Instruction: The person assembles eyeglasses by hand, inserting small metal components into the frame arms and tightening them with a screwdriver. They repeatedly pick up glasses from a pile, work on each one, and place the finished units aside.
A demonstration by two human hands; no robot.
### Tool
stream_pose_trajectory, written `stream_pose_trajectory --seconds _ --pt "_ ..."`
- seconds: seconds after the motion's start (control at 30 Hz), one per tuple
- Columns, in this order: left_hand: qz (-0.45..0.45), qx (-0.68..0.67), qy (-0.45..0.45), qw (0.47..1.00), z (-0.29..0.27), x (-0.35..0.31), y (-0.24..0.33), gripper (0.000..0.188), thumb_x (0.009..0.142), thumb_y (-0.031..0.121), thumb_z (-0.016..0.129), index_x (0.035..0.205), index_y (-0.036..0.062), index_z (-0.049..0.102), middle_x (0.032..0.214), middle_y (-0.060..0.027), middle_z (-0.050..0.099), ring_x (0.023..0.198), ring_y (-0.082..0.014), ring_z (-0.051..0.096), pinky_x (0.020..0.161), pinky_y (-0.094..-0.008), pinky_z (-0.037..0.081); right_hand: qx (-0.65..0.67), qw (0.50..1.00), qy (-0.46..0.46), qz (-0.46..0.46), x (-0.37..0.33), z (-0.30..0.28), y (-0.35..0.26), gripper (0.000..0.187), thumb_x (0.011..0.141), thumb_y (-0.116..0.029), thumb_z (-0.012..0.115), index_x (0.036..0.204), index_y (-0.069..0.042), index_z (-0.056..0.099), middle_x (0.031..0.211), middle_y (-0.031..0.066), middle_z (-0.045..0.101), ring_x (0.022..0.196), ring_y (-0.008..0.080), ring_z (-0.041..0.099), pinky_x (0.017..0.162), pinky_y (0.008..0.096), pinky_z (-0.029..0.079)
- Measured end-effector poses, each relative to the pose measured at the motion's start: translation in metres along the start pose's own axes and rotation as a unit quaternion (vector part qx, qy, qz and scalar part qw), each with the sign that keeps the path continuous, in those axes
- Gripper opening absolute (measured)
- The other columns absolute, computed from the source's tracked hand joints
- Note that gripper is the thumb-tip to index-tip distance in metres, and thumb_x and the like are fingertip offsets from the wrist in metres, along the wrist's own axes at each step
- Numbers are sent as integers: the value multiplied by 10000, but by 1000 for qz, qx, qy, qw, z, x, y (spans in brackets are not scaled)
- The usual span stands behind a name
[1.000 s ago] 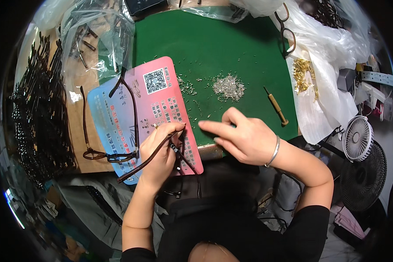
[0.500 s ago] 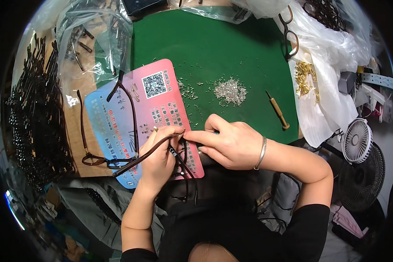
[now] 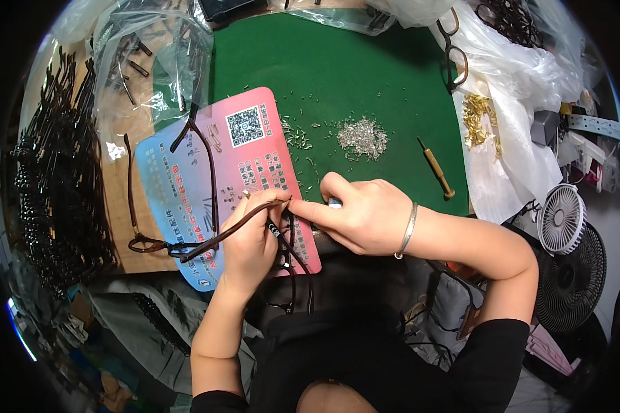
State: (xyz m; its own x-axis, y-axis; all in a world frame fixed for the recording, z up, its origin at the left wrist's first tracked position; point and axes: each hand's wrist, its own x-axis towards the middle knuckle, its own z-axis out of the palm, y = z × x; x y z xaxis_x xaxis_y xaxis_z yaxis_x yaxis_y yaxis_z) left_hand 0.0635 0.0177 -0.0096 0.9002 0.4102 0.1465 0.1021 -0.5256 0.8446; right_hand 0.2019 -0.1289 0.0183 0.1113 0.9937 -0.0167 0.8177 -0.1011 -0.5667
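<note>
Just left of the frame's centre, my left hand [image 3: 246,249] grips a dark brown eyeglass temple [image 3: 229,231] above the pink-and-blue printed sheet [image 3: 263,102]. My right hand [image 3: 373,219], fingers curled, points its forefinger at the temple's end; whether it holds anything, I cannot tell. Right of centre lies a brass-coloured screwdriver [image 3: 437,170].

black top [image 3: 420,368] | short sleeves [image 3: 494,350] | silver bangle [image 3: 410,233] (slim, right side)
</note>
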Motion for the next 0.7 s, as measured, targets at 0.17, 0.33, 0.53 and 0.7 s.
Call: stream_pose_trajectory --seconds 0.17,0.33,0.53,0.7 --pt "9 10 17 1000 1 -1 0 364 649 -177 487 945 -1 605 684 -75 562 581 -197 531 520 -300 447 -169 977 84 -100 7 3 8 350 731 -192 588 1074 -124 578 737 62 465 450 146 520 352 277 440" --pt "22 28 17 999 1 0 0 309 708 -169 500 954 -6 592 671 -53 547 562 -147 543 519 -264 451 -171 975 92 -108 8 7 11 339 757 -184 566 1089 -117 577 707 37 438 457 131 493 348 256 428" --pt "32 35 23 999 2 -1 -2 280 743 -166 500 958 -9 584 667 -44 541 550 -121 553 513 -244 453 -161 979 68 -108 10 7 10 395 760 -170 570 1145 -86 543 713 42 432 486 129 494 378 256 437" --pt "23 49 33 998 5 -1 -3 256 752 -165 495 941 -17 584 675 -50 545 545 -119 550 510 -245 455 -151 981 62 -108 12 6 11 387 769 -167 563 1145 -76 539 718 47 439 493 135 506 382 268 445"
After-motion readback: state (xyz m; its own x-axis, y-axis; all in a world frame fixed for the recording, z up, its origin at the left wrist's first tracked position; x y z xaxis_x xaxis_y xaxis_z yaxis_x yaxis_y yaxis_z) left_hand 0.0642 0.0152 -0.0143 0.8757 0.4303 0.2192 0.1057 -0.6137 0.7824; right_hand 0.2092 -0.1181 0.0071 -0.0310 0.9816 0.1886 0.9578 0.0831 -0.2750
